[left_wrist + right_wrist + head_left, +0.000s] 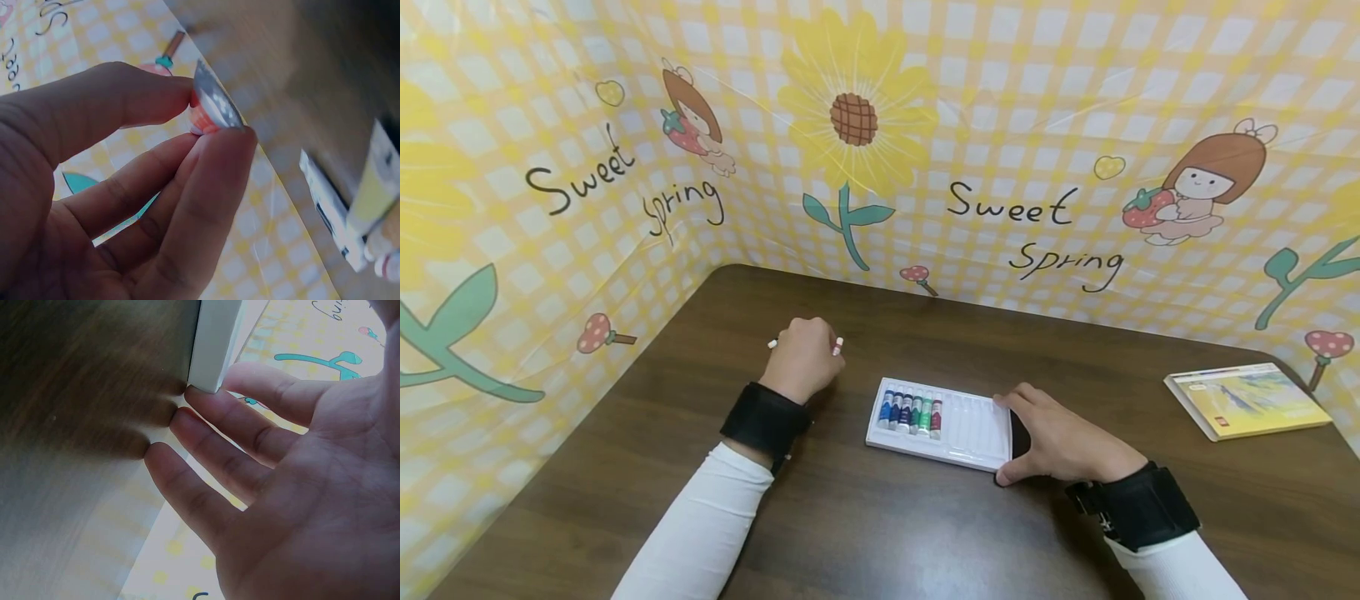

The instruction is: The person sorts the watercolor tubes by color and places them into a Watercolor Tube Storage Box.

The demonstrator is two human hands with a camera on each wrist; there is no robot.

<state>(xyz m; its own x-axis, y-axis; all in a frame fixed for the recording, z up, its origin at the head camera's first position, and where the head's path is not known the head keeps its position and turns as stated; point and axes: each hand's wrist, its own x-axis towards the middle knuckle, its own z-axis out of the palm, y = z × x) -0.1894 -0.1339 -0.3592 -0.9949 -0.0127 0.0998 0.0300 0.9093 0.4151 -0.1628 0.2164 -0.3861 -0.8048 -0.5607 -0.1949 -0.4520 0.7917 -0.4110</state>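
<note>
My left hand [805,358] is over the left part of the table. In the left wrist view, its thumb and fingers pinch a small paint tube [215,109], orange-red with a flat silver end. A yellow paint tube [377,187] and a white-and-black paint tube [328,209] lie on the table beyond. To the right, a white plastic paint tray [973,425] holds several blue, green and red tubes in its left slots; its right slots are bare. My right hand [1052,429] grips the tray's right end, thumb at the near corner, fingers at the far one.
At the right back lies a flat yellow box [1251,402] with a picture on it. The brown table [880,533] ends at a yellow checked cloth [1000,108], which stands behind and along the left side.
</note>
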